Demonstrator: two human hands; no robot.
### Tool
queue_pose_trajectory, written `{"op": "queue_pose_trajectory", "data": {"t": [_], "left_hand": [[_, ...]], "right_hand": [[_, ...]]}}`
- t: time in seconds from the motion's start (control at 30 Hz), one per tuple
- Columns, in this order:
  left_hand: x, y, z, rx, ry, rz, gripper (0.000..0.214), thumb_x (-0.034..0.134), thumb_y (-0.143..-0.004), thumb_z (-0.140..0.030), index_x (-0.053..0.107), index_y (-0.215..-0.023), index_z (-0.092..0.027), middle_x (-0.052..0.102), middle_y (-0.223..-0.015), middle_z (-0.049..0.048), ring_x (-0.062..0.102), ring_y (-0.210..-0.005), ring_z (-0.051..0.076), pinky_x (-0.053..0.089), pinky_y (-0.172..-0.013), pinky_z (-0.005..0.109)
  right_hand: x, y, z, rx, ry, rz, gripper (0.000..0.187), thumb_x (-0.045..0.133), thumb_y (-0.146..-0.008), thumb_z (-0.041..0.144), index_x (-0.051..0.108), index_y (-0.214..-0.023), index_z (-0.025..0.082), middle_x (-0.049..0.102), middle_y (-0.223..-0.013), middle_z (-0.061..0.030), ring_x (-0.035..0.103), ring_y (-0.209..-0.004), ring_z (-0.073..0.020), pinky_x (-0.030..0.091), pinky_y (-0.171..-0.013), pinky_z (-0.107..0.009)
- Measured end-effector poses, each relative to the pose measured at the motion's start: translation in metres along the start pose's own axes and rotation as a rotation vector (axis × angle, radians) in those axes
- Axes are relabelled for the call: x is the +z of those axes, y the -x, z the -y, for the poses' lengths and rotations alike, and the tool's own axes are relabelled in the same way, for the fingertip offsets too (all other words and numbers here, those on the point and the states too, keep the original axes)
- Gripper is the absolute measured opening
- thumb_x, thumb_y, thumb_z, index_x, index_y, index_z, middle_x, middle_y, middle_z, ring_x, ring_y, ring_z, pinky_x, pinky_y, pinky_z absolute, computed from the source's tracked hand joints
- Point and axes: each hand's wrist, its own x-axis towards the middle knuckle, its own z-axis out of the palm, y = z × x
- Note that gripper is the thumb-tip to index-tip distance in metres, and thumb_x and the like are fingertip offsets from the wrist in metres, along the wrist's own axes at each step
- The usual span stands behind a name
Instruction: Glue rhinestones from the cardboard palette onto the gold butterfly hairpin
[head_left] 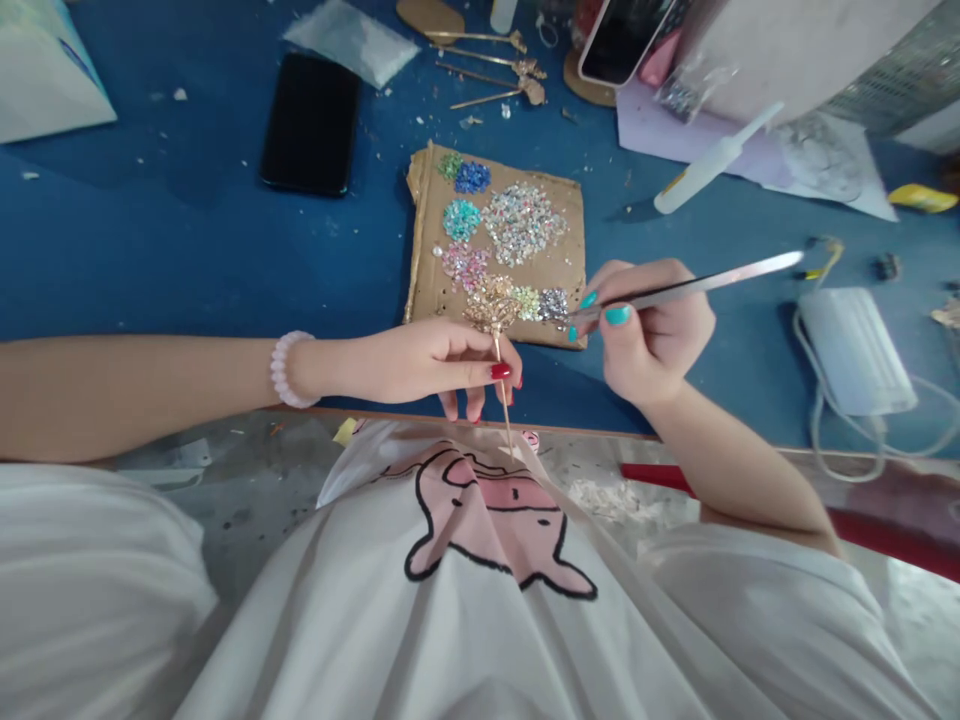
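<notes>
My left hand (465,362) pinches the thin stem of a gold hairpin (498,350), its ornate head lying over the near edge of a cardboard piece (551,268). My right hand (654,330) is closed around metal tweezers (712,283), with their tips low over the silvery-grey rhinestones (553,303). Whether the tips hold a stone is too small to tell. On the cardboard lie a large pile of clear rhinestones (523,222) and smaller piles in blue (472,178), turquoise (460,219), pink (465,264), green and pale yellow-green.
Several gold hairpins (487,80) lie at the back of the blue table (187,250). A black phone (311,125) and a plastic bag (352,42) are at the back left. To the right are a white glue bottle (701,170) and a face mask (856,350).
</notes>
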Motion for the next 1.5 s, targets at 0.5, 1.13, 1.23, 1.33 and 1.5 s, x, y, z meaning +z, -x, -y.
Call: {"op": "queue_pose_trajectory", "data": {"t": [0.5,1.13,1.23,1.33,1.5], "left_hand": [[-0.006,-0.006,0.003,0.165,-0.076,-0.208,0.033,0.050,-0.105,-0.048,0.062,-0.102,-0.017,0.060,-0.077,-0.0002,0.059,-0.065,0.008,0.055,-0.061,0.019],[-0.015,-0.018,0.001,0.353,-0.230,-0.314,0.027,0.044,-0.106,-0.036,0.062,-0.102,-0.016,0.062,-0.074,-0.0006,0.061,-0.062,0.008,0.054,-0.060,0.019],[-0.019,-0.025,-0.010,0.397,-0.236,-0.377,0.025,0.044,-0.107,-0.034,0.061,-0.100,-0.017,0.060,-0.072,-0.0012,0.061,-0.061,0.009,0.053,-0.059,0.019],[-0.020,-0.032,-0.017,0.446,-0.215,-0.459,0.025,0.042,-0.108,-0.034,0.057,-0.095,-0.018,0.059,-0.072,-0.0009,0.059,-0.059,0.008,0.052,-0.058,0.019],[-0.020,-0.037,-0.004,0.469,-0.202,-0.531,0.024,0.041,-0.108,-0.035,0.055,-0.097,-0.018,0.061,-0.072,0.0000,0.062,-0.060,0.010,0.055,-0.058,0.020]], "right_hand": [[-0.003,-0.006,-0.007,0.270,-0.127,0.138,0.010,0.079,-0.085,0.024,0.076,-0.094,0.020,0.077,-0.087,-0.0012,0.073,-0.079,-0.0082,0.059,-0.072,-0.017],[0.016,-0.022,-0.003,0.732,-0.477,-0.110,0.035,0.087,-0.075,0.048,0.069,-0.089,0.022,0.074,-0.086,0.0007,0.070,-0.077,-0.0105,0.055,-0.066,-0.023],[0.021,-0.037,-0.004,0.772,-0.557,-0.194,0.039,0.088,-0.071,0.047,0.065,-0.089,0.023,0.073,-0.085,0.0019,0.069,-0.075,-0.0086,0.053,-0.064,-0.021],[0.024,-0.049,-0.007,0.755,-0.596,-0.205,0.037,0.086,-0.073,0.046,0.061,-0.090,0.023,0.073,-0.088,0.0017,0.068,-0.076,-0.0080,0.053,-0.066,-0.021],[0.029,-0.047,-0.012,0.730,-0.564,-0.215,0.038,0.086,-0.072,0.048,0.062,-0.088,0.023,0.070,-0.083,0.0022,0.067,-0.074,-0.0089,0.052,-0.064,-0.022]]}}
